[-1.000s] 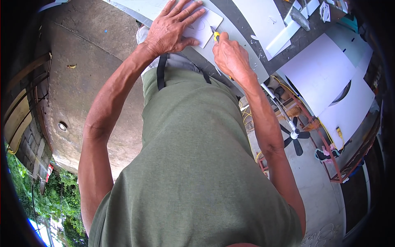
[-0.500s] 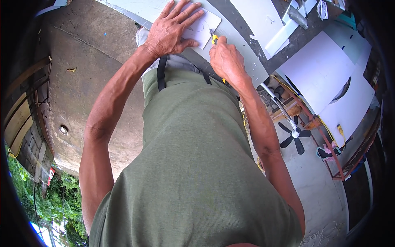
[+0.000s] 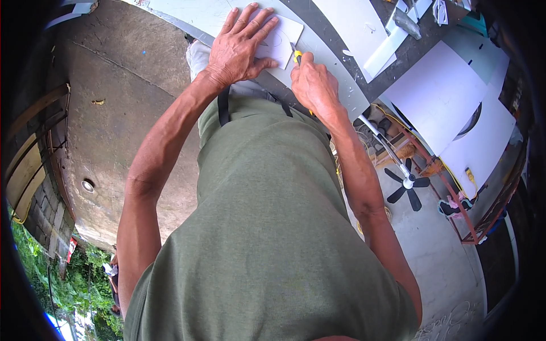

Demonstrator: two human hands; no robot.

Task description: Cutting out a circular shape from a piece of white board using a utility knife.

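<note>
Here we have the card (image 3: 289, 37), white and faintly marked with a curved line, lying flat at twelve o'clock in our view, on a pale sheet (image 3: 338, 77). Our left hand (image 3: 235, 55) is on it from the card's nine o'clock side, spread wide, palm down, fingers fanned toward one o'clock and thumb out toward three. And at the card's four o'clock, there's the knife (image 3: 297, 56), yellow near the blade! Our right hand (image 3: 314, 84) holds it, fingers curled tight about the handle, with the tip at the card's edge; how deep it bites, we can't tell.

Moving out, we find the dark table (image 3: 424, 55) beneath the sheet. At one o'clock we have a white panel (image 3: 344, 25), and just past it a white strip (image 3: 387, 57) with a grey lump (image 3: 407, 25) near its upper end. Over to two o'clock, a broad white board (image 3: 438, 94) lies overlapping another. At three, we've got a black-bladed fan (image 3: 408, 183) on a pale pole. Bare floor (image 3: 122, 68) fills ten o'clock, and down at eight we spot greenery (image 3: 71, 287), with part of another person (image 3: 114, 278) beside it.
</note>
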